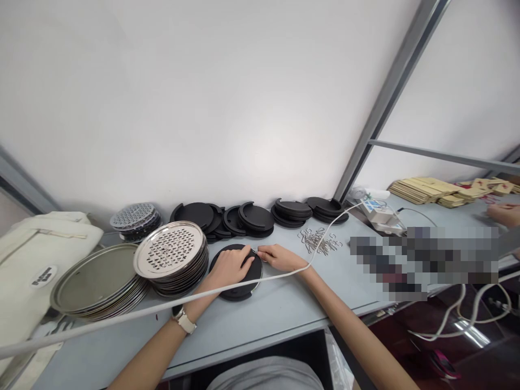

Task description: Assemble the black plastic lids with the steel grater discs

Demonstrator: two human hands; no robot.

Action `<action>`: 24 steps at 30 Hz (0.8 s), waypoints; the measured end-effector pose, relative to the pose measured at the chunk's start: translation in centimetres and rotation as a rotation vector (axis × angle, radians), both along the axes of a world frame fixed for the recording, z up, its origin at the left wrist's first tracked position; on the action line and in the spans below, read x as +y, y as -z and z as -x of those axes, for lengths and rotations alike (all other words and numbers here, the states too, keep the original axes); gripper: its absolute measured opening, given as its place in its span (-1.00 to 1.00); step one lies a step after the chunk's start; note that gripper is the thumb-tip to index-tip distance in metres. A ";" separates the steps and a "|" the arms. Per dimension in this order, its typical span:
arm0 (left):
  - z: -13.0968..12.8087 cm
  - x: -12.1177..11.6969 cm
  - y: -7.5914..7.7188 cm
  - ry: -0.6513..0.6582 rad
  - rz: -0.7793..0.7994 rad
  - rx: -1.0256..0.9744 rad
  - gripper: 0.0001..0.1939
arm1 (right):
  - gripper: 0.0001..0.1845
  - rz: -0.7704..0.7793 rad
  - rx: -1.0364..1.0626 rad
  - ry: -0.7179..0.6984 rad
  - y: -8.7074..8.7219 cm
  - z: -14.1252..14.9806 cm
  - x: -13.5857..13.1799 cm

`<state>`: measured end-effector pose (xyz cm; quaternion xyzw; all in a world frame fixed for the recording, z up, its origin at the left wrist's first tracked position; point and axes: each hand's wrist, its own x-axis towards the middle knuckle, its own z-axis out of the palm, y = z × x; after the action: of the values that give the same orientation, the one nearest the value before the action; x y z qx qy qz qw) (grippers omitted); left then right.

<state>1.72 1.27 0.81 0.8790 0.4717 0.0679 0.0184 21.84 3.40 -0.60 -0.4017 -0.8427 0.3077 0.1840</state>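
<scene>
My left hand (pixel 232 266) lies over a black round holder (pixel 233 291) flat on the table, its fingers and thumb bent against the top and the right rim. At that rim, the fingertips of my right hand (pixel 281 257) are pinched together. Whatever they hold is too small and too covered to name. A thin, shiny edge shows along the holder's right side. Just left of it stands a stack of round metal grater plates (pixel 173 250). Small metal hooks (pixel 319 241) lie in a loose pile beyond my right hand.
Black round holders (pixel 257 218) line the wall. Plain metal discs (pixel 97 279) and a cream bag (pixel 60 244) are at left. A white cable (pixel 284 274) hangs across my view, over both arms. Wooden pieces (pixel 424 189) and another person's hand (pixel 506 214) are at right.
</scene>
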 end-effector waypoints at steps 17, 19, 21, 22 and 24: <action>-0.2 -0.1 -0.1 -0.019 0.016 -0.002 -0.79 | -0.71 0.096 0.047 -0.040 0.1 -0.4 0.4; -0.2 -0.1 -0.2 -0.024 0.020 -0.001 -0.80 | -0.72 0.113 0.054 -0.047 0.1 -0.3 0.4; -0.3 -0.1 -0.2 -0.028 0.024 0.000 -0.79 | -0.73 0.127 0.060 -0.051 0.1 -0.3 0.4; -0.3 -0.1 -0.2 -0.030 0.025 0.001 -0.79 | -0.74 0.134 0.063 -0.051 0.0 -0.3 0.3; -0.3 -0.1 -0.2 -0.036 0.026 0.001 -0.78 | -0.75 0.154 0.063 -0.057 -0.2 -0.4 0.2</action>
<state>2.05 1.13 1.01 0.8702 0.4881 0.0619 0.0283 22.28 3.61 -0.45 -0.3805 -0.8215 0.3892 0.1702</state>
